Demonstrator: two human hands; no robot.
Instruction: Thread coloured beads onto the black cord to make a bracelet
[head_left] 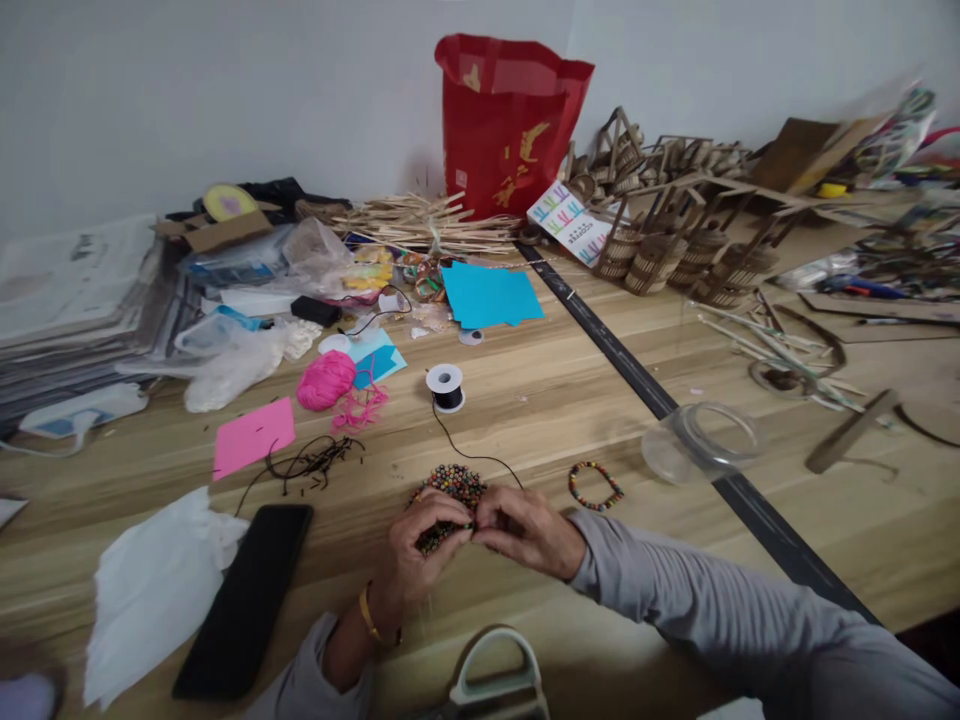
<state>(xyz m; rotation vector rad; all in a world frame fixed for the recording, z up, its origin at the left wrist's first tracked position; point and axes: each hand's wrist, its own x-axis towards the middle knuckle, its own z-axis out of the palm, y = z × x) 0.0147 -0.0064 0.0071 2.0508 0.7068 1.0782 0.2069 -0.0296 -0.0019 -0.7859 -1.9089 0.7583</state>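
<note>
My left hand (421,540), with a gold bangle at the wrist, pinches a tiny dark-green bead between thumb and finger. Fingertip to fingertip with it, my right hand (531,530) is closed on a black cord (480,457). That cord runs from a white spool (445,387) of black cord to behind my right fingers; its end is hidden. Just beyond and under both hands lies a pile of multicoloured beads (459,484). A beaded bracelet (595,486) rests on the table to the right of my right hand.
Scissors (498,668) lie at the near edge, a black phone (247,600) and white tissue (154,590) at left. Pink yarn (327,379), blue paper (491,294) and a red bag (510,130) are farther back. A clear plastic container (701,440) and small woven baskets (656,262) stand right.
</note>
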